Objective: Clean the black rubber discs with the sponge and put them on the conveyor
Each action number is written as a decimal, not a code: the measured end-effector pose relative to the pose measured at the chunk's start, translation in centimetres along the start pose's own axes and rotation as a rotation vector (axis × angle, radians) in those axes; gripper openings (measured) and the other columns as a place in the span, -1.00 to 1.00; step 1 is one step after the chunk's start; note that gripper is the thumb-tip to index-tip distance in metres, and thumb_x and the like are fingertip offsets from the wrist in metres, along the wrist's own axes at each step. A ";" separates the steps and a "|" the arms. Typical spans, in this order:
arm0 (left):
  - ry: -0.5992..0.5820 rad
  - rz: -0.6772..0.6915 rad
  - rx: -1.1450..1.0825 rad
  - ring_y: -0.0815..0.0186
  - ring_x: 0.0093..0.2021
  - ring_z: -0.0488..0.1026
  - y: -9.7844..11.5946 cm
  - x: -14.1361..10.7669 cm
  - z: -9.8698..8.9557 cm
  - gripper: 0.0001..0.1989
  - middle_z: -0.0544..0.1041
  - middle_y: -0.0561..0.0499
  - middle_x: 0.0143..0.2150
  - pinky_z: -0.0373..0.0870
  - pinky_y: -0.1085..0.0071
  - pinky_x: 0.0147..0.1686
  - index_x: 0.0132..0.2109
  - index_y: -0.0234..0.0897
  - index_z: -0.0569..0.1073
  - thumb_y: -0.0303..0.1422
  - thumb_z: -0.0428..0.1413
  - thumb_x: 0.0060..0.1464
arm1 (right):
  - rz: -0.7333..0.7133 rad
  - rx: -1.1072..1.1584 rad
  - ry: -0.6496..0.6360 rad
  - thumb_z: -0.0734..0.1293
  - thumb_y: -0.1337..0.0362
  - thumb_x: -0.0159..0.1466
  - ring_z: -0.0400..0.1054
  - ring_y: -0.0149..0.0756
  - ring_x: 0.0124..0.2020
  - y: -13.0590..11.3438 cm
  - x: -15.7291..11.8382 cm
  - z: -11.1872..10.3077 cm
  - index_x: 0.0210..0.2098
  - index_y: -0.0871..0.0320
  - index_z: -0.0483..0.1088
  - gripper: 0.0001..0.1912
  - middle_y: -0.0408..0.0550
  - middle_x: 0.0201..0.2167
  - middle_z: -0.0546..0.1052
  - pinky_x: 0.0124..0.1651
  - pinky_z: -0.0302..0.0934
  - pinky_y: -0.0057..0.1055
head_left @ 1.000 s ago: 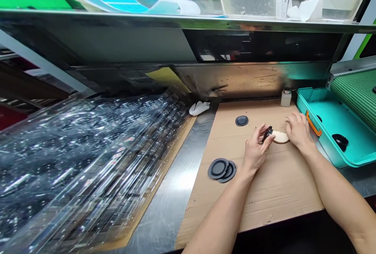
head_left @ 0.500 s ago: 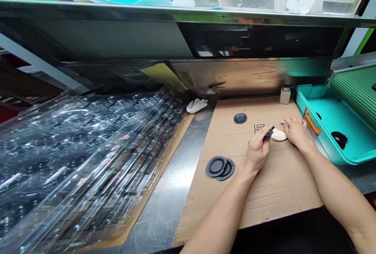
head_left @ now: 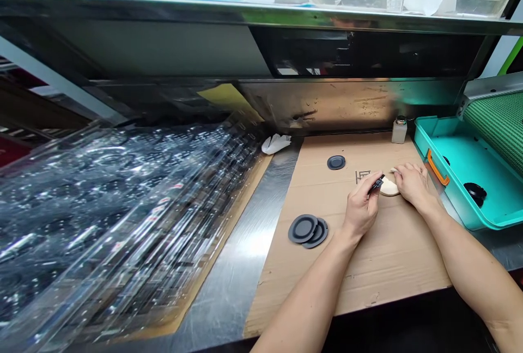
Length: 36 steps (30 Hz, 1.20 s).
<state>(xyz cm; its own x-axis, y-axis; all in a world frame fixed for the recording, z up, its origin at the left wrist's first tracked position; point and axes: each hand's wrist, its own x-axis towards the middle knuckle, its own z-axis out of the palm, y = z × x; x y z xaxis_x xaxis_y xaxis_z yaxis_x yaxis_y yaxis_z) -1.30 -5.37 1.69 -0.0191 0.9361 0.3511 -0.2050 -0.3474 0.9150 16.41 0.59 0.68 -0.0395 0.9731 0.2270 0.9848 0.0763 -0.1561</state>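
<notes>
While the left hand (head_left: 362,207) pinches a small black part (head_left: 376,183) beside a rounded cream pad (head_left: 389,187) on creased cardboard (head_left: 392,252), the right hand (head_left: 413,184) curls at the pad's other edge, its grip unclear.

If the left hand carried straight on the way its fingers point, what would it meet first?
Most likely the pale round piece, just ahead of the small black part in the left hand; the right hand lies beyond. Depth is unclear, so piece and part may already touch.
</notes>
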 end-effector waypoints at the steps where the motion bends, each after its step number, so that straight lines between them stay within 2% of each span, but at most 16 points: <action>1: -0.006 0.016 0.016 0.06 0.17 0.44 -0.1 0.0 -0.1 -0.72 0.57 -0.13 0.08 0.22 0.14 0.33 -0.01 -0.16 0.65 -0.45 0.18 0.16 | 0.007 -0.012 0.016 0.11 0.22 0.47 0.31 -0.06 0.08 0.0 0.0 -0.1 0.03 0.04 0.50 -0.64 0.07 0.02 0.55 0.18 -0.08 -0.11; 4: -0.011 0.053 0.057 0.06 0.17 0.43 -0.7 0.1 -0.1 -0.72 0.55 -0.15 0.09 0.24 0.14 0.31 0.00 -0.16 0.64 -0.43 0.19 0.16 | 0.040 -0.037 0.058 0.08 0.23 0.49 0.35 -0.06 0.04 0.0 -0.1 -0.3 0.01 0.12 0.49 -0.63 0.12 -0.02 0.57 0.15 -0.07 -0.14; 6: 0.014 0.009 0.028 0.06 0.18 0.42 -1.1 0.2 0.1 -0.73 0.54 -0.15 0.10 0.26 0.15 0.30 -0.01 -0.18 0.63 -0.43 0.19 0.15 | 0.054 -0.032 0.050 0.07 0.21 0.49 0.38 -0.07 0.01 -0.1 -0.2 -0.6 -0.02 0.14 0.48 -0.62 0.13 -0.04 0.57 0.11 -0.04 -0.17; 9: 0.114 -0.249 -0.210 0.08 0.12 0.48 -1.3 0.7 0.1 -0.68 0.55 -0.15 0.08 0.37 0.14 0.20 0.01 -0.24 0.58 -0.49 0.16 0.09 | 0.072 -0.027 0.024 0.05 0.21 0.50 0.39 -0.07 0.00 -0.3 -0.3 -0.9 -0.03 0.14 0.48 -0.61 0.14 -0.05 0.57 0.06 0.00 -0.20; 12: 0.100 -0.536 -0.568 0.08 0.03 0.56 -0.7 1.3 -0.5 -0.64 0.57 -0.21 0.05 0.48 0.16 0.04 0.05 -0.30 0.48 -0.46 0.12 0.08 | 0.070 -0.048 0.014 0.06 0.19 0.50 0.38 -0.05 0.01 -0.5 -0.3 -1.0 -0.03 0.14 0.48 -0.61 0.14 -0.04 0.57 0.07 0.01 -0.18; 14: 0.028 -0.630 -0.731 0.03 0.05 0.56 -0.2 1.8 -1.2 -0.68 0.56 -0.28 0.07 0.52 0.18 -0.04 0.05 -0.32 0.45 -0.31 0.07 0.18 | 0.044 -0.052 0.007 0.08 0.15 0.49 0.36 -0.02 0.05 -0.6 -0.4 -0.9 0.02 0.13 0.47 -0.61 0.15 0.00 0.55 0.10 0.02 -0.15; 17: -0.019 -0.663 -0.791 -0.01 0.07 0.55 0.0 2.1 -1.9 -0.60 0.56 -0.32 0.09 0.53 0.20 -0.09 0.07 -0.33 0.45 -0.14 -0.05 0.30 | -0.019 -0.027 -0.002 0.11 0.08 0.48 0.30 0.00 0.11 -0.9 -0.6 -0.8 0.14 0.11 0.43 -0.58 0.16 0.08 0.51 0.16 0.00 -0.09; 19: -0.001 -0.600 -0.691 0.01 0.07 0.55 -0.1 2.0 -1.8 -0.58 0.57 -0.30 0.07 0.51 0.21 -0.07 0.13 -0.33 0.42 -0.12 -0.02 0.32 | -0.114 0.007 0.000 0.14 -0.01 0.47 0.24 0.03 0.17 -1.1 -0.9 -0.8 0.20 0.06 0.39 -0.54 0.14 0.16 0.46 0.21 -0.03 -0.06; 21: 0.060 -0.437 -0.477 0.05 0.11 0.53 -0.4 1.6 -1.4 -0.51 0.57 -0.24 0.06 0.47 0.22 0.04 0.21 -0.31 0.39 -0.17 0.17 0.22 | -0.248 0.048 -0.021 0.18 -0.09 0.43 0.18 0.04 0.22 -1.3 -1.2 -0.9 0.23 0.00 0.36 -0.49 0.09 0.23 0.40 0.24 -0.05 -0.03; 22: 0.090 -0.333 -0.355 0.07 0.15 0.50 -0.4 1.3 -1.1 -0.42 0.57 -0.20 0.08 0.42 0.22 0.12 0.24 -0.27 0.37 -0.24 0.29 0.12 | -0.307 0.064 -0.047 0.20 -0.10 0.42 0.17 0.03 0.22 -1.4 -1.3 -0.9 0.24 -0.02 0.36 -0.49 0.07 0.25 0.39 0.25 -0.06 -0.02; 24: 0.128 -0.144 -0.154 0.08 0.24 0.42 -0.3 0.6 -0.5 -0.19 0.54 -0.17 0.13 0.29 0.23 0.27 0.28 -0.20 0.36 -0.40 0.44 -0.13 | -0.367 0.078 -0.112 0.24 -0.03 0.40 0.20 0.01 0.19 -1.5 -1.5 -1.0 0.23 0.00 0.36 -0.53 0.06 0.22 0.42 0.25 -0.07 0.00; 26: 0.127 -0.029 -0.052 0.06 0.29 0.36 0.0 0.0 -0.1 -0.06 0.51 -0.16 0.18 0.19 0.21 0.35 0.30 -0.15 0.35 -0.48 0.49 -0.26 | -0.357 0.074 -0.159 0.25 0.10 0.39 0.24 -0.01 0.15 -1.7 -1.5 -1.1 0.20 0.02 0.37 -0.58 0.07 0.15 0.48 0.24 -0.06 0.00; 28: 0.110 0.027 0.002 0.04 0.31 0.34 0.2 -0.4 0.0 -0.03 0.50 -0.17 0.19 0.16 0.17 0.37 0.33 -0.13 0.32 -0.47 0.49 -0.26 | -0.334 0.073 -0.177 0.25 0.18 0.37 0.25 -0.01 0.11 -1.7 -1.4 -1.2 0.18 0.02 0.39 -0.61 0.07 0.10 0.51 0.22 -0.05 0.00; 31: 0.086 0.073 0.061 0.05 0.32 0.33 0.2 -0.5 0.0 -0.02 0.47 -0.16 0.22 0.13 0.16 0.38 0.36 -0.11 0.26 -0.43 0.47 -0.19 | -0.340 0.088 -0.164 0.27 0.19 0.36 0.25 -0.01 0.11 -1.7 -1.4 -1.1 0.19 0.01 0.39 -0.59 0.04 0.07 0.53 0.22 -0.05 -0.03; 36: 0.109 0.154 0.168 0.10 0.24 0.41 -0.3 -0.3 -0.1 -0.04 0.51 -0.15 0.19 0.23 0.21 0.32 0.37 -0.14 0.23 -0.32 0.47 -0.15 | -0.361 0.086 -0.017 0.30 0.20 0.35 0.13 0.05 0.23 -1.6 -1.3 -0.8 0.23 0.07 0.38 -0.54 0.08 0.11 0.52 0.25 -0.08 -0.05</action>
<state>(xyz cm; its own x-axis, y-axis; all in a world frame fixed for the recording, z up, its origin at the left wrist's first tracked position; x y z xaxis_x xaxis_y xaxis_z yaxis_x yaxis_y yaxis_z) -1.36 -5.55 1.30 -0.1446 0.8686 0.4739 -0.0262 -0.4821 0.8757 15.05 -0.97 1.41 -0.3854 0.8835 0.2663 0.8891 0.4327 -0.1488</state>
